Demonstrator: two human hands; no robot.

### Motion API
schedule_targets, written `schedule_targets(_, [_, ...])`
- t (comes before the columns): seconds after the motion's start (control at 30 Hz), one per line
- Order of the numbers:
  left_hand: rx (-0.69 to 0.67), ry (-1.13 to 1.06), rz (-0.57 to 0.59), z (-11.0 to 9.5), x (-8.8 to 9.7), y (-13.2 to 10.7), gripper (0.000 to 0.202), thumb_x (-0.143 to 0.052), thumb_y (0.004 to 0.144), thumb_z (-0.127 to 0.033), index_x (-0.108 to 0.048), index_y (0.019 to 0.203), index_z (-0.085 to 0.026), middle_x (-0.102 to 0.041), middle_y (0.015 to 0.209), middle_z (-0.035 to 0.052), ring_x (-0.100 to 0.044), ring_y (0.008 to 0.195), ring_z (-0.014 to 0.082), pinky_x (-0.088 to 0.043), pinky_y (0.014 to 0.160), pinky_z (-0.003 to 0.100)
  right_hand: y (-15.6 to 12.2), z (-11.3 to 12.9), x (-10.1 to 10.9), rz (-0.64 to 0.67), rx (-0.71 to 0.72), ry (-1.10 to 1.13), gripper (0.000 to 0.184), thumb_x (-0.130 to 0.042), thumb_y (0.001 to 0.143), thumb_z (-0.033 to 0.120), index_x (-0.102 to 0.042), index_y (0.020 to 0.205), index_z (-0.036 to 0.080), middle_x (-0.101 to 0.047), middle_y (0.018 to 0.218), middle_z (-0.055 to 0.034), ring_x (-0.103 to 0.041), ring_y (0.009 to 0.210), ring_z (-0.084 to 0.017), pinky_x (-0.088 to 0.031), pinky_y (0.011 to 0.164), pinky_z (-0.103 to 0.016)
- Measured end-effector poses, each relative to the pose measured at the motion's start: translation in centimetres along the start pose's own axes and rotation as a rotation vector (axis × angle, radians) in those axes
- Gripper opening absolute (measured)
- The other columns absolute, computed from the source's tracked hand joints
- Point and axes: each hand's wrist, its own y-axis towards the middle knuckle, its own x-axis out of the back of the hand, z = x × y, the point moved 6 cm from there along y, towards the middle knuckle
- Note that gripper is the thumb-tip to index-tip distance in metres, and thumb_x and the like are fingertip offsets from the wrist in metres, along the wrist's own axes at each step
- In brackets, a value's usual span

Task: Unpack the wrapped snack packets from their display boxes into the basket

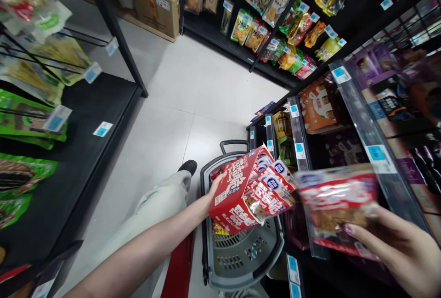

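Head view: right hand (399,238) pinches a red-and-clear snack packet (339,201) at its lower right, thumb on the printed face, other fingers mostly hidden behind. Packet sits left of and above the hand, in front of the shelf rack (374,137), motion-blurred. Printed face toward camera; long axis runs roughly left-right across the view, right end dipping slightly.

Left hand (216,188) grips the far-left side of a red display box (230,192); exact finger wrap can't tell. Box is above the grey basket (234,268), long axis slanting lower left to upper right. Its open side faces right, boxed packets (267,197) poking out toward the held packet. Contact between them: can't tell.
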Motion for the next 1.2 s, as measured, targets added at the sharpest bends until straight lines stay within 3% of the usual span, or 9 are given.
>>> schedule_targets(0.07, [-0.012,-0.005,-0.010,0.0,0.0,-0.1,0.043,-0.044,0.085,-0.040,-0.059,0.108,-0.007,-0.074,0.083,0.0123,-0.069,0.070,0.0247,-0.051,0.076,0.039,-1.1,-0.5,-1.4,-0.118,-0.069,0.138,0.024,-0.072,0.066,0.044,-0.064,0.069,0.021,-0.069,0.064,-0.0020,-0.063,0.052,-0.018,-0.051,0.047,-0.023])
schedule_targets(0.23, [-0.039,-0.008,-0.053,0.0,0.8,0.1,0.041,-0.042,0.086,-0.039,-0.058,0.107,-0.007,-0.074,0.077,0.0109,-0.068,0.065,0.0236,-0.051,0.076,0.038,-3.2,-0.1,-9.9,-0.393,-0.085,0.237,0.018,-0.068,0.074,0.035,-0.060,0.071,0.019,-0.064,0.061,-0.0004,-0.057,0.049,-0.013,-0.046,0.047,-0.022])
schedule_targets(0.33, [-0.062,-0.008,-0.067,0.0,1.4,0.6,0.042,-0.043,0.086,-0.038,-0.056,0.113,-0.007,-0.074,0.078,0.0098,-0.068,0.066,0.0232,-0.050,0.078,0.038,-3.7,-0.1,-11.9,-0.642,0.019,0.180,0.015,-0.070,0.072,0.028,-0.058,0.070,0.018,-0.064,0.059,0.0007,-0.056,0.047,-0.012,-0.046,0.050,-0.023])
schedule_targets(0.4, [-0.067,-0.003,-0.072,0.1,1.9,1.0,0.045,-0.044,0.086,-0.038,-0.055,0.117,-0.006,-0.074,0.079,0.0101,-0.068,0.066,0.0240,-0.050,0.077,0.038,-3.3,-0.4,-12.1,-0.718,0.067,0.187,0.014,-0.070,0.071,0.026,-0.059,0.069,0.018,-0.064,0.057,0.0005,-0.056,0.047,-0.013,-0.046,0.050,-0.023])
schedule_targets(0.57, [-0.076,-0.011,-0.074,0.1,2.4,1.5,0.046,-0.044,0.086,-0.039,-0.054,0.120,-0.008,-0.074,0.081,0.0088,-0.068,0.066,0.0230,-0.050,0.077,0.036,-1.5,-1.1,-11.2,-0.673,0.099,0.231,0.015,-0.072,0.067,0.027,-0.060,0.065,0.018,-0.063,0.054,0.0011,-0.054,0.045,-0.013,-0.044,0.047,-0.024])
schedule_targets(0.73, [-0.038,-0.008,-0.065,-0.1,1.9,1.2,0.047,-0.046,0.086,-0.036,-0.053,0.121,-0.005,-0.074,0.080,0.0105,-0.068,0.068,0.0236,-0.050,0.079,0.037,-0.2,-3.0,-9.7,-0.507,-0.092,0.462,0.018,-0.078,0.060,0.026,-0.063,0.066,0.017,-0.066,0.059,0.0006,-0.057,0.050,-0.013,-0.046,0.049,-0.023])
schedule_targets(0.83, [-0.015,0.001,-0.059,-0.1,1.7,1.1,0.049,-0.044,0.086,-0.038,-0.051,0.122,-0.005,-0.074,0.082,0.0109,-0.068,0.069,0.0244,-0.050,0.081,0.038,0.1,-3.3,-9.5,-0.524,-0.111,0.626,0.018,-0.078,0.056,0.021,-0.063,0.065,0.018,-0.067,0.062,0.0003,-0.061,0.056,-0.014,-0.049,0.056,-0.025])
schedule_targets(1.03, [-0.016,0.009,-0.037,0.4,1.8,1.1,0.055,-0.044,0.085,-0.042,-0.048,0.126,-0.006,-0.073,0.081,0.0100,-0.068,0.068,0.0239,-0.051,0.078,0.037,-1.4,-2.8,-12.5,-0.628,-0.065,0.516,0.019,-0.077,0.058,0.028,-0.062,0.061,0.017,-0.065,0.058,-0.0019,-0.059,0.056,-0.017,-0.049,0.059,-0.032])
schedule_targets(1.2, [-0.005,0.007,0.003,0.7,1.6,1.1,0.054,-0.046,0.084,-0.040,-0.048,0.126,-0.005,-0.074,0.083,0.0111,-0.068,0.072,0.0250,-0.050,0.083,0.040,-3.7,-4.1,-14.4,-0.660,-0.179,0.476,0.027,-0.078,0.057,0.037,-0.064,0.066,0.017,-0.065,0.065,-0.0040,-0.060,0.062,-0.021,-0.050,0.065,-0.039])
